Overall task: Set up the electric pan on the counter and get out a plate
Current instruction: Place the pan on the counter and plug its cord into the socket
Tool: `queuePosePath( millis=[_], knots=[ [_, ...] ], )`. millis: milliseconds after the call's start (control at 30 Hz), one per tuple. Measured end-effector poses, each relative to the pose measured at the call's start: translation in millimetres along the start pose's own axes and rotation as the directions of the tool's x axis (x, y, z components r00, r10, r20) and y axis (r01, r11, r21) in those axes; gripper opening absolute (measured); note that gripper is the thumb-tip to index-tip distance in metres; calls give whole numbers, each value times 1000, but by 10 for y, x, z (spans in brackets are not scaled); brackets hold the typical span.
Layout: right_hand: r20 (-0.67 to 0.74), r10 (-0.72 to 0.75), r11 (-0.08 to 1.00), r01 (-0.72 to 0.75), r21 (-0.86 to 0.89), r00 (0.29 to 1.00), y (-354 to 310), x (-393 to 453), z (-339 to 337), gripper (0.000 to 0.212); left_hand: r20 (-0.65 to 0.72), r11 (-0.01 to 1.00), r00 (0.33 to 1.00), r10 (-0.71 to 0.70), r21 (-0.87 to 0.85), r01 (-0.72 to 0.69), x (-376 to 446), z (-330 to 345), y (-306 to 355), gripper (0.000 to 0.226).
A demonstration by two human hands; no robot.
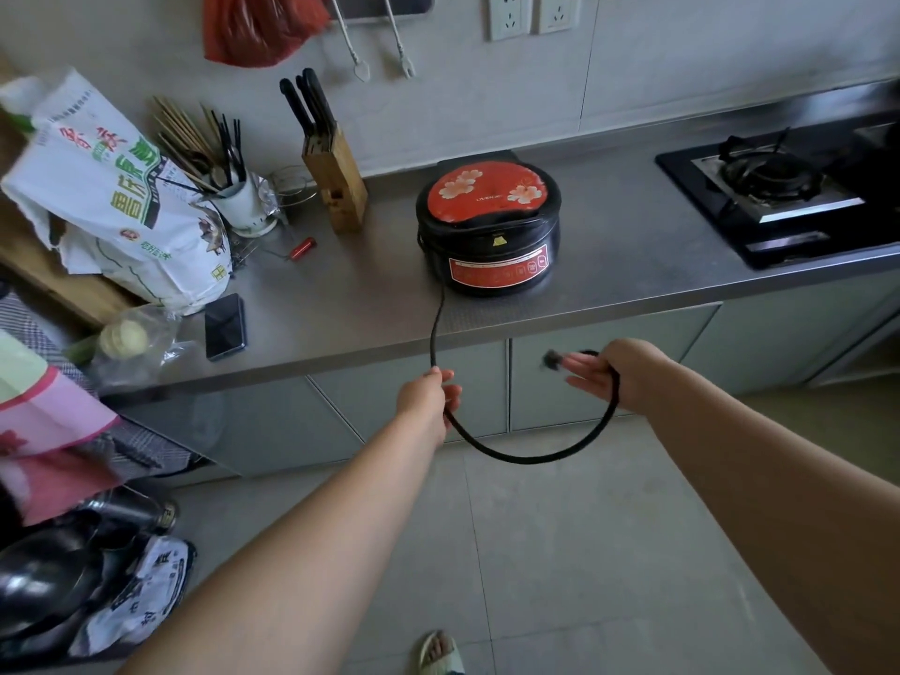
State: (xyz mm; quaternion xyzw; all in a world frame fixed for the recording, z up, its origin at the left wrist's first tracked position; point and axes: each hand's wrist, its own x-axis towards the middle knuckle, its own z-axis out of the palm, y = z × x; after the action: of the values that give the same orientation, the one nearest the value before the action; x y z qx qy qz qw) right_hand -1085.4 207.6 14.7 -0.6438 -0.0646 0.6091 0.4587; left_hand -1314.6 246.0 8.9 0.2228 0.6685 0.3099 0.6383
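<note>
A: Where does the electric pan point(488, 226) stand?

B: On the steel bench point(633, 265), lid down, its red control panel facing the front edge, between the knife block point(336, 182) and the gas hob point(779, 192). I judge that half of the job done.

A: And the cord point(531, 453)?

B: It leaves the pan's left side, drops over the bench edge and sags in a loop in front of the cabinet doors. The left hand point(428, 394) has its fingers curled round the cord partway along, probably to take up the slack. The right hand point(601, 377) holds the plug end; the plug point(553, 360) is blurred, but those fingers look closed on the cord just behind it.

A: Why hold it in two places?

B: My guess: so the plug can be steered to the wall sockets point(533, 14) above the pan without the cord dragging.

A: A plate?

B: None that I can see.
</note>
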Motion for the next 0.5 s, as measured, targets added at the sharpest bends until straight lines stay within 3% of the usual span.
queuePosePath(
  millis=[67,233,400,500],
  knots=[
    [63,-12,994,5,106,998,-89,-112,187,40,54,998,998,30,-49,-27,-6,36,130,36],
    [211,-71,982,106,-157,975,-250,-332,733,37,142,988,982,123,73,-135,-96,152,352,32],
    [171,-145,959,181,-219,975,-372,-321,1106,36,227,966,957,179,146,-215,-182,288,481,29],
    [148,-134,977,156,-148,980,-446,-263,1279,35,335,916,906,258,212,-340,-201,388,504,16]
  ],
)
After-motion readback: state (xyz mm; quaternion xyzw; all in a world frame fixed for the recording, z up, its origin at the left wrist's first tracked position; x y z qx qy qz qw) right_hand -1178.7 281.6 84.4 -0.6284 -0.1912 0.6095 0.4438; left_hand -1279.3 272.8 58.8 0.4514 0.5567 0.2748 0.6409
